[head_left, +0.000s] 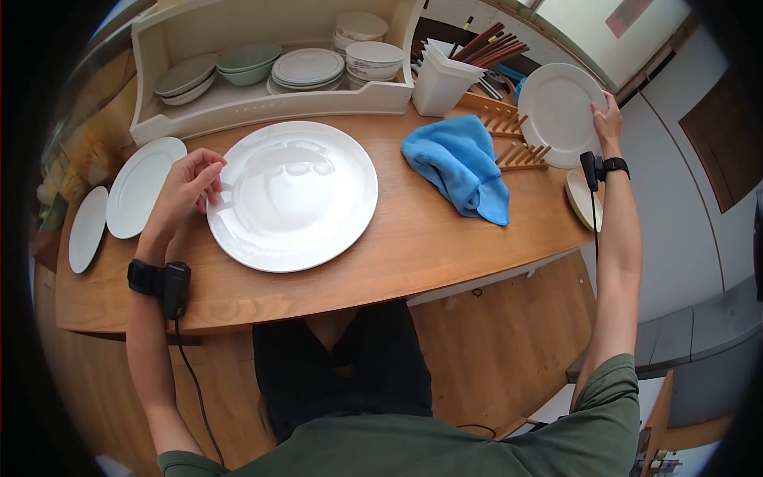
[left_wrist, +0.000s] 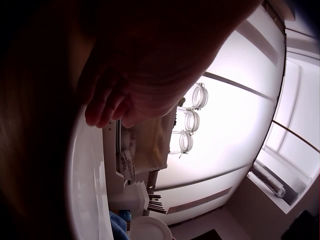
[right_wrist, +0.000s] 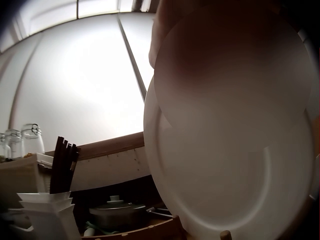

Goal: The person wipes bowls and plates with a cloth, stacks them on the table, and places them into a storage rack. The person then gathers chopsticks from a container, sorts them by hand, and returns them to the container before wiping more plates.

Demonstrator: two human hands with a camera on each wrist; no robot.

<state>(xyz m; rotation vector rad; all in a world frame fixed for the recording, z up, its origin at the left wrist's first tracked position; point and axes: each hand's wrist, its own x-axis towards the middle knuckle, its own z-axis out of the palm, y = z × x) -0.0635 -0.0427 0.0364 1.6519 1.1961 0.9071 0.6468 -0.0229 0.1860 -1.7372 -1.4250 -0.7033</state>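
A large white plate lies on the wooden table. My left hand is at its left rim, fingers loosely bent and fingertips right at the edge. In the left wrist view the bent fingers appear just over the rim of the large plate. At the far right, my right hand grips another white plate by its right edge. This plate stands upright beside the wooden dish rack. Close up in the right wrist view, the held plate hides most of the hand.
A blue cloth lies between the large plate and the rack. Behind stand a white shelf with stacked bowls and plates, and a white chopstick holder. Two white plates stand left of my left hand. A bowl sits by the right edge.
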